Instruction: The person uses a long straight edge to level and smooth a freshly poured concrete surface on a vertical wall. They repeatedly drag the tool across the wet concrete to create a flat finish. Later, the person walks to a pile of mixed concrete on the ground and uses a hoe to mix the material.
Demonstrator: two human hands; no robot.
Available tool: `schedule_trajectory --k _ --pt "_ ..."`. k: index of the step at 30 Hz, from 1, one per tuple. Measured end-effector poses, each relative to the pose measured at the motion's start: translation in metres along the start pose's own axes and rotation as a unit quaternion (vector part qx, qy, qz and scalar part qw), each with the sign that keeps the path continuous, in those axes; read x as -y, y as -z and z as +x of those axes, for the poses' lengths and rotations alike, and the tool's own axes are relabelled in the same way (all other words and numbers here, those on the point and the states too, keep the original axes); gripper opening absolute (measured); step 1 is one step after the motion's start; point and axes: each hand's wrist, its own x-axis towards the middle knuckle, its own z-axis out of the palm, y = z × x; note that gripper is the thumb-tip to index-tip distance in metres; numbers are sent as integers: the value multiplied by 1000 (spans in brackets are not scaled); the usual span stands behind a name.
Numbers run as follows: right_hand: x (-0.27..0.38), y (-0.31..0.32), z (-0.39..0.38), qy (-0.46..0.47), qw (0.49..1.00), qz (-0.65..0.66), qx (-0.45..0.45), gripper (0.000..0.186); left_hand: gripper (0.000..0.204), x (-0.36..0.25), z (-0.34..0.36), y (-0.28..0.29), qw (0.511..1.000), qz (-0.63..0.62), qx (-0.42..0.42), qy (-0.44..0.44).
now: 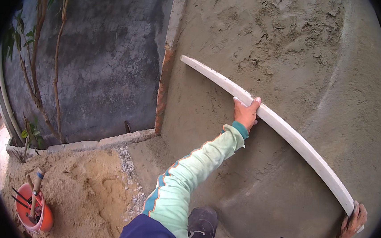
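Observation:
A long, pale straightedge (290, 133) lies slantwise across a grey wet-mortar surface (218, 23), from upper left to lower right; the wide lens makes it look bowed. My left hand (245, 114), in a pale green sleeve, is closed around it near its middle, thumb at the upper edge and some fingers hidden beneath. At the lower right, my right hand (354, 222) grips the other end, fingers wrapped over the bar. Mortar above the bar is rough and lumpy; below, it looks smoother.
An orange bucket (46, 220) holding a hammer (34, 198) and other tools stands on a sand heap (84, 190) at left. Behind are a dark wall (106, 72), thin tree stems (35, 82) and a brick edge (163, 87). A dark shoe (203, 223) shows below.

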Motion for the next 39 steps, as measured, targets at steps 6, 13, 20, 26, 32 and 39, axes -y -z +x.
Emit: schedule_trajectory --k 6,13,20,26,32,39 --pt "-20 -8 50 -62 997 8 -34 44 66 -120 61 -55 991 -2 98 -95" --pt "-14 -7 100 -81 994 14 -78 49 32 -170 92 -73 992 38 93 -81" --pt "-19 2 -29 -31 999 -8 -18 52 69 -8 -17 -15 998 -3 54 40" --pt "9 11 -119 -15 993 -80 84 42 78 152 -131 38 984 -41 -52 167" --pt "30 4 -138 10 991 -39 129 39 106 202 -169 89 960 -12 -125 251" --pt "60 -2 -120 16 891 111 440 38 85 224 -161 193 973 130 -160 101"
